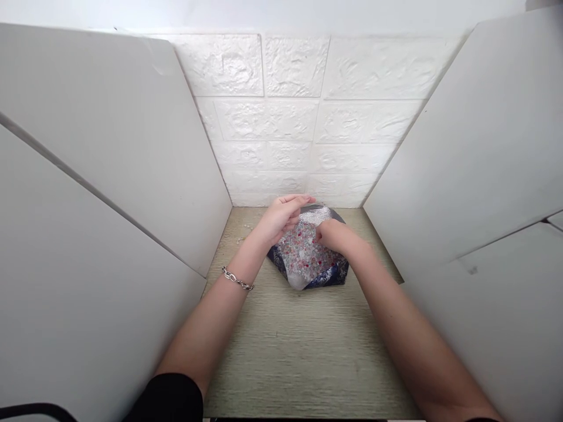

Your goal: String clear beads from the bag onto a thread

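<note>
Indoors, a tall white panel (109,146) stands to the left of a person's left hand (284,220), with a black sleeve (169,398) on the upper arm and a silver chain bracelet (237,279) near the wrist. Just left of that hand, a few small pale bits (247,226) lie scattered on the wood-grained surface (303,351). The left hand, its fingers bent and narrowly gathered, reaches over the upper left edge of a dark blue patterned bag (328,276) with a silvery lining (319,214); whether it grips the edge cannot be told. Between the two hands and slightly below them, the bag lies on the surface, its opening showing a mass of small beads (303,249) in red, pink, white and clear tones. The right hand (329,234) curls inward over the beads, fingertips hidden, its hold unclear. Beyond both hands rises a white brick-patterned wall (290,117); farther right stands another white panel (475,146).
</note>
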### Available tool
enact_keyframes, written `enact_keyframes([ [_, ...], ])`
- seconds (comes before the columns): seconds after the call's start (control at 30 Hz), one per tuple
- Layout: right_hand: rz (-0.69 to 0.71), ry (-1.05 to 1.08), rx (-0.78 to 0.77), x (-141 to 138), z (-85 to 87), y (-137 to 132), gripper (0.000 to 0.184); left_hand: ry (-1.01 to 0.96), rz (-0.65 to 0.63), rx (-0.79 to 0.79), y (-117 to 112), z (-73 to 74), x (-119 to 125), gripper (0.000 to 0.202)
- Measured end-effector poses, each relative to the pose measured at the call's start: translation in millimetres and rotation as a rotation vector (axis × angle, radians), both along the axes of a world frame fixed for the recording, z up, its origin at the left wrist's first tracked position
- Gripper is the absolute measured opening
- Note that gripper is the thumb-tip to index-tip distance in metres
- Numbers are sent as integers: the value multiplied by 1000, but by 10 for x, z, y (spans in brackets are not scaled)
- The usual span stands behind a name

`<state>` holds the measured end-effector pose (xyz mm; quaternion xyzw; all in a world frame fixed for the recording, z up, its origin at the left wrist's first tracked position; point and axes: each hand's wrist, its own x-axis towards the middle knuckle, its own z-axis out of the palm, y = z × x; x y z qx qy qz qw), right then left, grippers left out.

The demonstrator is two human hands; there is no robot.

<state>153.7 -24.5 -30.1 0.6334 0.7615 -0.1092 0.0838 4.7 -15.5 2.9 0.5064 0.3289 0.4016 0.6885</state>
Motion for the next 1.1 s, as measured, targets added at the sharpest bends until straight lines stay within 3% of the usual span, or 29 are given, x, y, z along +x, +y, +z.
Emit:
enact_keyframes([
  [0.8,9,101,45,-43,-104,-23,17,72,44,-28,61,-69,-21,20],
  [0.93,19,424,171,37,-82,64,15,135,63,-17,56,-85,0,20],
  [1.03,-65,869,225,75,-30,119,11,167,102,-15,35,-77,26,19],
  [1.1,-158,1225,166,66,15,126,14,184,111,-16,20,-66,42,19],
])
